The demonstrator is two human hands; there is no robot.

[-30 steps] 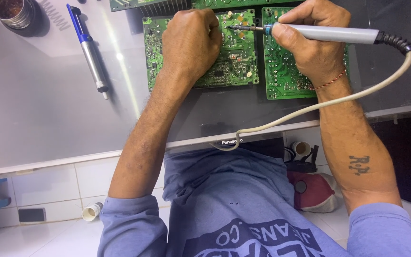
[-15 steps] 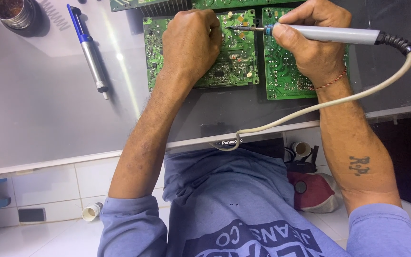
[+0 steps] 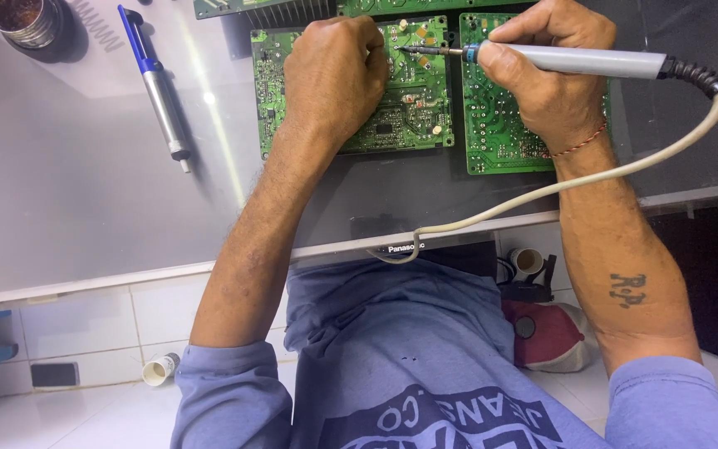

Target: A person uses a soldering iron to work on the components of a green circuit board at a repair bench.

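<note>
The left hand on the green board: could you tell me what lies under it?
The left hand rests on the green circuit board, covering its middle; components there are hidden. Solder points show beside it.

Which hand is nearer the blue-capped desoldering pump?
Left. The left hand rests on the green circuit board, right of the pump; the right hand, holding the soldering iron, is farther.

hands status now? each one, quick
Left hand: closed, knuckles up, resting on the green circuit board; anything pinched is hidden.
Right hand: closed on the grey soldering iron.

No visible shift; hands, soldering iron [image 3: 575, 60] seemingly unmoved on circuit board [image 3: 413, 100]
</note>
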